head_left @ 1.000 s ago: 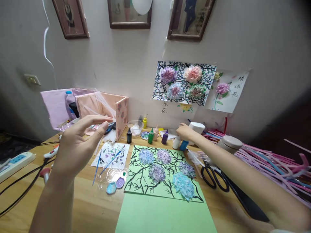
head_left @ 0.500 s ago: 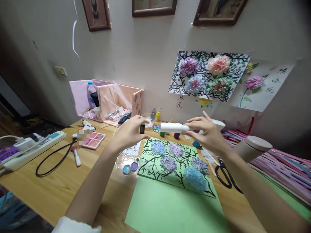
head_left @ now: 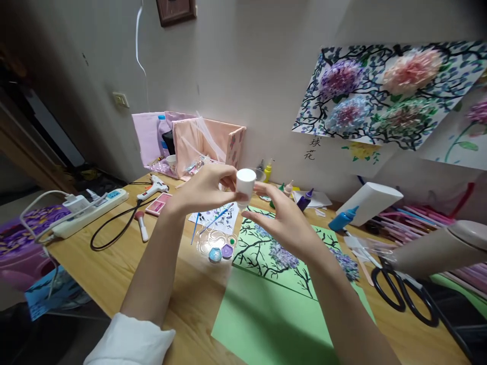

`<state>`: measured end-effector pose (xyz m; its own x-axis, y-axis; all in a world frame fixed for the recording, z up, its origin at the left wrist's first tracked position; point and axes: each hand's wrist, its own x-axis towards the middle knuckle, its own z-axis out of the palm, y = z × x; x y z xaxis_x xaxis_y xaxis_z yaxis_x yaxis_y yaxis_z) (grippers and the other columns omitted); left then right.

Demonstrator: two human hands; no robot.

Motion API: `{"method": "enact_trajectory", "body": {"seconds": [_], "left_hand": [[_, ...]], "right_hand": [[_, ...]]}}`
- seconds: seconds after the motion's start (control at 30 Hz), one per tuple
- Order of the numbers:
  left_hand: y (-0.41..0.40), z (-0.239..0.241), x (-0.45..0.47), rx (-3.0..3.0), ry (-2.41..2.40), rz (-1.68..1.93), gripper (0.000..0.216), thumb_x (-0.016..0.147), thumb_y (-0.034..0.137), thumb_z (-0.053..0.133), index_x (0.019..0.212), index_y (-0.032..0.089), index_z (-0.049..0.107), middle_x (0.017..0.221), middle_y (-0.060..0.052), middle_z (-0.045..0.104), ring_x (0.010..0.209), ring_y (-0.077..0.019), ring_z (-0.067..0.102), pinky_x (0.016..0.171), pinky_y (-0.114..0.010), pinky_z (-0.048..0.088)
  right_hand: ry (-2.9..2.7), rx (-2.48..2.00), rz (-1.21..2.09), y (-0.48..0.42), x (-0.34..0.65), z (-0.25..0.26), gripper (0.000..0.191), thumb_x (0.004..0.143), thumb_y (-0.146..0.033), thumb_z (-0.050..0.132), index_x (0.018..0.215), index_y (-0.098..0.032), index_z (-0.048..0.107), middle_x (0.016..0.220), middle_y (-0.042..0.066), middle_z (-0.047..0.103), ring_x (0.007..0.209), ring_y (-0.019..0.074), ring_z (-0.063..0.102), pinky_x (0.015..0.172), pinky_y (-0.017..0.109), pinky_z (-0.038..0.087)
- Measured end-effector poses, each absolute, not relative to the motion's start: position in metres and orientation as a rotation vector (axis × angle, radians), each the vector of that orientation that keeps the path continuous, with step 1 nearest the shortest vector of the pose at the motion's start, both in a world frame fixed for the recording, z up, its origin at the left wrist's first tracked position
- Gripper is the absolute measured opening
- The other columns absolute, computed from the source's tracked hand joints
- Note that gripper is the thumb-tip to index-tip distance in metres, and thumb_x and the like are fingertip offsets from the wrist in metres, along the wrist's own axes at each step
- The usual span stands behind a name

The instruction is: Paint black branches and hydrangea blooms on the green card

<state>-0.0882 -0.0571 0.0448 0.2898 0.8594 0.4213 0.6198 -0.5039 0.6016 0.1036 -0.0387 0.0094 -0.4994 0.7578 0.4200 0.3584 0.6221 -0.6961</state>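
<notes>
My left hand (head_left: pixel 207 190) pinches a small white bottle (head_left: pixel 245 181) between thumb and fingers. The bottle's flat round end faces up and toward me; its narrower end points down and is partly hidden. Close on its right is my right hand (head_left: pixel 283 218), thumb and fingers spread apart around the lower end; contact with it is unclear. Below both hands lies a green panel (head_left: pixel 253 253) painted with black branches and bearing fluffy purple-blue flowers, partly covered by my right hand and forearm. Underneath it is plain green paper (head_left: pixel 266 319).
Left stand a power strip (head_left: pixel 91 215), a glue gun (head_left: pixel 152 187) and a brush (head_left: pixel 141 226). A paint palette (head_left: pixel 205 246) sits beside the panel. Blue (head_left: pixel 344 218) and purple (head_left: pixel 305 200) bottles stand behind it. Scissors (head_left: pixel 403 289) and a beige cylinder (head_left: pixel 437 248) are right.
The white bottle, held sideways in my right hand before, is now in my left hand with its end up. My right hand has loosened and both hands have come together. The view has shifted.
</notes>
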Motion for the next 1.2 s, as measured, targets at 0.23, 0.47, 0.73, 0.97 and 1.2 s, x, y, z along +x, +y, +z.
{"method": "enact_trajectory", "body": {"seconds": [0.23, 0.47, 0.73, 0.97, 1.2], "left_hand": [[-0.041, 0.03, -0.079, 2.465, 1.495, 0.615, 0.025, 0.068, 0.04, 0.065, 0.066, 0.016, 0.059, 0.065, 0.0, 0.06, 0.063, -0.0126, 0.054, 0.053, -0.023, 0.034], [-0.036, 0.019, -0.081, 2.351, 1.638, 0.352, 0.036, 0.058, 0.042, 0.073, 0.083, 0.019, 0.058, 0.081, -0.001, 0.062, 0.071, -0.0165, 0.055, 0.055, -0.025, 0.032], [-0.033, 0.016, -0.079, 2.384, 1.416, 0.422, 0.026, 0.066, 0.025, 0.071, 0.087, 0.018, 0.059, 0.084, 0.0, 0.064, 0.074, -0.0145, 0.057, 0.059, -0.023, 0.036], [-0.033, 0.017, -0.08, 2.355, 1.23, 0.48, 0.022, 0.078, 0.03, 0.061, 0.094, 0.017, 0.055, 0.085, -0.002, 0.063, 0.076, -0.0143, 0.057, 0.06, -0.024, 0.038], [-0.036, 0.024, -0.088, 2.344, 1.305, 0.504, 0.022, 0.075, 0.025, 0.062, 0.092, 0.016, 0.051, 0.087, -0.002, 0.06, 0.078, -0.0147, 0.056, 0.061, -0.024, 0.039]], "right_hand": [[-1.962, -0.898, 0.966, -0.032, 0.096, -0.006, 0.02, 0.081, -0.033, 0.06, 0.097, -0.021, 0.057, 0.098, 0.005, 0.065, 0.088, 0.0187, 0.062, 0.07, 0.032, 0.052], [-2.092, -1.1, 0.829, -0.024, 0.091, -0.018, 0.016, 0.075, -0.033, 0.065, 0.078, -0.019, 0.059, 0.075, 0.002, 0.066, 0.067, 0.0166, 0.061, 0.055, 0.028, 0.043], [-2.087, -1.245, 0.744, -0.015, 0.094, -0.018, 0.031, 0.067, -0.048, 0.068, 0.068, -0.018, 0.059, 0.066, 0.002, 0.061, 0.059, 0.0149, 0.053, 0.05, 0.026, 0.034], [-2.036, -1.239, 0.803, -0.015, 0.094, -0.015, 0.035, 0.068, -0.052, 0.066, 0.068, -0.017, 0.057, 0.067, 0.001, 0.06, 0.059, 0.0129, 0.05, 0.051, 0.026, 0.032], [-2.101, -1.107, 0.945, -0.013, 0.096, -0.015, 0.031, 0.064, -0.042, 0.073, 0.081, -0.018, 0.063, 0.084, 0.003, 0.066, 0.067, 0.0149, 0.054, 0.057, 0.028, 0.039]]}}
